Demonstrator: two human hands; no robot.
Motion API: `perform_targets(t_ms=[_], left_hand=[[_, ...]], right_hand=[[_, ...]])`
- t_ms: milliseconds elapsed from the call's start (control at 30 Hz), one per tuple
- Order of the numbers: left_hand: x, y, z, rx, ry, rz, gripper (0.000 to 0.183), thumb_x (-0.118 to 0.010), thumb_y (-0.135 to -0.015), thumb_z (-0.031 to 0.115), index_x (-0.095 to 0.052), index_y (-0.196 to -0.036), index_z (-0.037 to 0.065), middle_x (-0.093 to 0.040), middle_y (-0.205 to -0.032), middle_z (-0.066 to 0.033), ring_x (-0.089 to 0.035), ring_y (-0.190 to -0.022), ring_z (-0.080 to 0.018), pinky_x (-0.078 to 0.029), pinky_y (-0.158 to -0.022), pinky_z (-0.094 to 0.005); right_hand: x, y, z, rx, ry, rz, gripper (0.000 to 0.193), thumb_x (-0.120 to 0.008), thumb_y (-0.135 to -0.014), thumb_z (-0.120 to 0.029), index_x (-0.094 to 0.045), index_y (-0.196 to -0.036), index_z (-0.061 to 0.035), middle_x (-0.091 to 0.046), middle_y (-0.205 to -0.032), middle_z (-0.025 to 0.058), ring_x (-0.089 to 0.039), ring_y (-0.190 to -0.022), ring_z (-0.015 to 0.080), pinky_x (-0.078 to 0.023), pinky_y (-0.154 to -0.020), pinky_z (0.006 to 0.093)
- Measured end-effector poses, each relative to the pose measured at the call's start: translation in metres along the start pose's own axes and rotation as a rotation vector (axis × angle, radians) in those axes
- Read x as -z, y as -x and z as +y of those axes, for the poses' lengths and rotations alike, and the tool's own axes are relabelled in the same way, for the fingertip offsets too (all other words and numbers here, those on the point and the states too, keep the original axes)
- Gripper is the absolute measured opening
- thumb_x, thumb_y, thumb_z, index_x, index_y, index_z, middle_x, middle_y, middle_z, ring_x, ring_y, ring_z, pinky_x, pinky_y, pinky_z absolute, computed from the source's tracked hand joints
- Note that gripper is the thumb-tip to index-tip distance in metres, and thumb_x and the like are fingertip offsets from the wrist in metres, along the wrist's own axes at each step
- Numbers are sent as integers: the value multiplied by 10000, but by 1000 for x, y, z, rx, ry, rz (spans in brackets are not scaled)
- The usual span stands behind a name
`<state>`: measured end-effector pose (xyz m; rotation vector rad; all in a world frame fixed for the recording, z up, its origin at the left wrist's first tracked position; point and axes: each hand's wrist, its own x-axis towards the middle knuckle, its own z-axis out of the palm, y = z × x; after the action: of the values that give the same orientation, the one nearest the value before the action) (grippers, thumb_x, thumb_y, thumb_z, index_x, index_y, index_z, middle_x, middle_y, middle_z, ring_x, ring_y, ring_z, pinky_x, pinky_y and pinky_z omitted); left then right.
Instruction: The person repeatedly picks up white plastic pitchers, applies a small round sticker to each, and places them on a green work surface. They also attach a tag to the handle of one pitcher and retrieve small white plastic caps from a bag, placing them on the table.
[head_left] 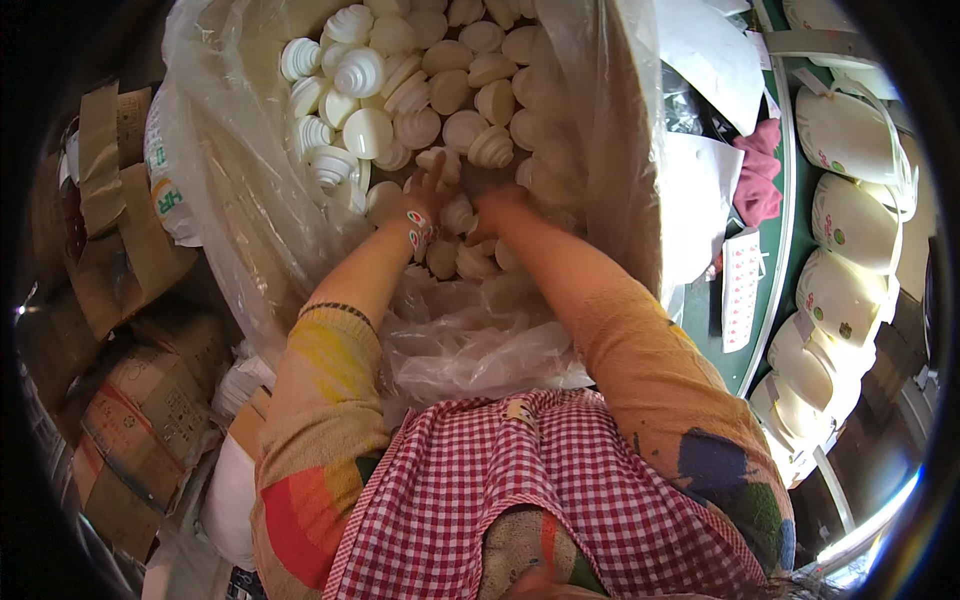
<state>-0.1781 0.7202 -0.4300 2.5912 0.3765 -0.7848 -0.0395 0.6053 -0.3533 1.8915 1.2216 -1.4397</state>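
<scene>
Both my arms reach into a big box lined with a clear plastic bag [240,130], over a pile of cream-white round plastic pieces [367,132] with stepped, ringed sides. My left hand [426,208], with small red-and-white stickers on its back, has its fingers stretched out among the pieces. Its fingertips touch a pale round piece [438,160]. Close beside it on the right, my right hand [499,212] is low in the pile. Its fingers are blurred and partly hidden, so what they hold, if anything, does not show.
Crumpled bag film [470,345] lies between the box and my checked apron. At right, a green conveyor belt [715,310] carries white papers and a dark pink cloth [758,172]; a row of cream-white rounded shells [850,220] stands along it. Cardboard cartons [140,425] are stacked at left.
</scene>
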Motion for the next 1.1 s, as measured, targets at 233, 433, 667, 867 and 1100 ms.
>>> perform_targets(t_ms=[233, 433, 667, 867, 1100], left_hand=[[46, -7, 25, 33, 73, -126, 865, -804, -597, 321, -383, -1353, 317, 32, -1516, -121, -285, -1294, -404, -426, -978, -429], [48, -7, 20, 43, -13, -131, 843, -822, -563, 307, -437, -1313, 325, -23, -1512, -121, -377, -1240, -397, -439, -959, -431], [44, -4, 38, -108, 17, -295, 735, -819, -558, 290, -526, -1233, 277, -37, -1514, -107, -390, -1217, -429, -456, -926, -460], [68, -9, 18, -10, 225, -122, 653, -798, -577, 226, -555, -1181, 174, -85, -1493, -140, -529, -1085, -373, -490, -880, -412], [45, -12, 18, -141, 98, -77, 618, -774, -589, 180, -554, -1166, 157, -189, -1455, -137, -585, -1028, -322, -512, -844, -391]], right_hand=[[-25, -45, 6, 53, 162, -9, 1153, -744, -572, -617, -170, -1453, -144, -199, -1480, 109, -205, -1347, 288, -210, -1086, 443], [-35, -96, 20, 280, -49, 344, 1067, -775, -567, -471, -240, -1429, -140, -301, -1423, 95, -256, -1326, 276, -223, -1084, 410], [-1, -54, 18, 490, 173, -145, 995, -799, -557, -320, -316, -1404, -121, -422, -1357, 96, -350, -1286, 248, -271, -1065, 362], [-40, -75, 24, 415, -149, -343, 959, -786, -558, -275, -348, -1398, -130, -433, -1367, 104, -414, -1246, 248, -350, -1014, 351], [-38, -74, 11, 459, -111, -259, 735, -749, -593, -288, -484, -1258, -117, -521, -1254, 115, -504, -1138, 257, -402, -947, 355]])
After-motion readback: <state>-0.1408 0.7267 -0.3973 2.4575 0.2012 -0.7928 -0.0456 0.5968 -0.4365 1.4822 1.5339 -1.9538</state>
